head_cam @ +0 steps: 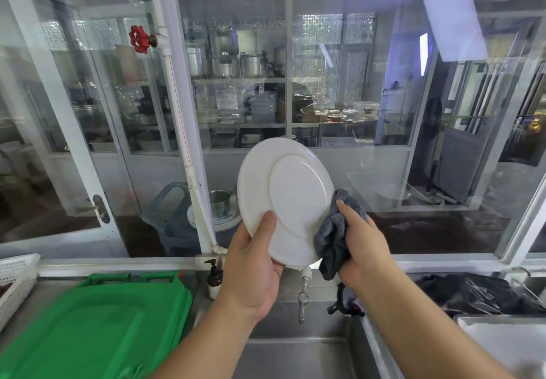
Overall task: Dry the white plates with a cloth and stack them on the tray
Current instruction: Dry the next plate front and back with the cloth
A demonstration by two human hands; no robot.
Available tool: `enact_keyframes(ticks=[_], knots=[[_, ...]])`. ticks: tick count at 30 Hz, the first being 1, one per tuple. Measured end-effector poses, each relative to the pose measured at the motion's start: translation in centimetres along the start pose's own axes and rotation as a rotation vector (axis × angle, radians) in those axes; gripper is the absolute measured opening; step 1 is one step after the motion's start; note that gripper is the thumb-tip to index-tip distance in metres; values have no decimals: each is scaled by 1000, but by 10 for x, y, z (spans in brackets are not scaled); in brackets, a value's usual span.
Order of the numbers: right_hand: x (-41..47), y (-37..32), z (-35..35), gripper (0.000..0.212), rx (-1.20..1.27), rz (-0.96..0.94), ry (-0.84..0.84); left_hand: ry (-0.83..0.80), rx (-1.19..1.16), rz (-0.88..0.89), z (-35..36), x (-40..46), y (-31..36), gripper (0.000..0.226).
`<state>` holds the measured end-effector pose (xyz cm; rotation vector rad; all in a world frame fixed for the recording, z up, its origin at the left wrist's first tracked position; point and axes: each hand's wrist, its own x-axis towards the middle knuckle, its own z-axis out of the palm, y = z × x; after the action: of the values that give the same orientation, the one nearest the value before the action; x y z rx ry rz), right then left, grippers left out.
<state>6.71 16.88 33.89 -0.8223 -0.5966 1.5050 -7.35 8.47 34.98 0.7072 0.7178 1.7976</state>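
Both your hands were raised above the steel sink (pixel 295 358): left hand (pixel 254 272) gripped the smooth white plate (pixel 283 198) tilted on edge, right hand (pixel 362 248) pinched a crumpled grey cloth (pixel 332 239) against its rim.

Bright daylight, reflective glass glare, wide-angle edge distortion.

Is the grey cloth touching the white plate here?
Touching. In the head view the right hand presses the bunched grey cloth against the lower right rim of the white plate, with no gap visible.
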Motion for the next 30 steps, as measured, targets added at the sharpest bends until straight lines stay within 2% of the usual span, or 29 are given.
enact_keyframes(ticks=[5,8,12,14,18,21,25,27,30], knots=[[-3,9,-2,23,69,92,34,-104,2,-71,0,-5,-12,45],[1,-2,-10,18,4,27,44,-127,138,-113,-6,2,2,41],[4,-22,-14,15,-160,-104,31,-102,302,-165,-13,14,25,52],[4,-29,-12,14,-213,-148,26,-126,353,-160,-16,15,27,45],[1,-32,-10,11,-210,-160,46,-114,349,-58,-16,12,20,36],[-7,-22,-7,9,-112,-89,65,-121,361,18,-11,8,7,20],[-22,2,3,14,-73,2,64,-130,359,85,-6,6,-12,34],[-30,9,6,21,-100,80,46,-146,458,135,-5,3,-16,32],[-37,8,9,19,-173,180,-12,-169,728,237,-10,1,-18,25]])
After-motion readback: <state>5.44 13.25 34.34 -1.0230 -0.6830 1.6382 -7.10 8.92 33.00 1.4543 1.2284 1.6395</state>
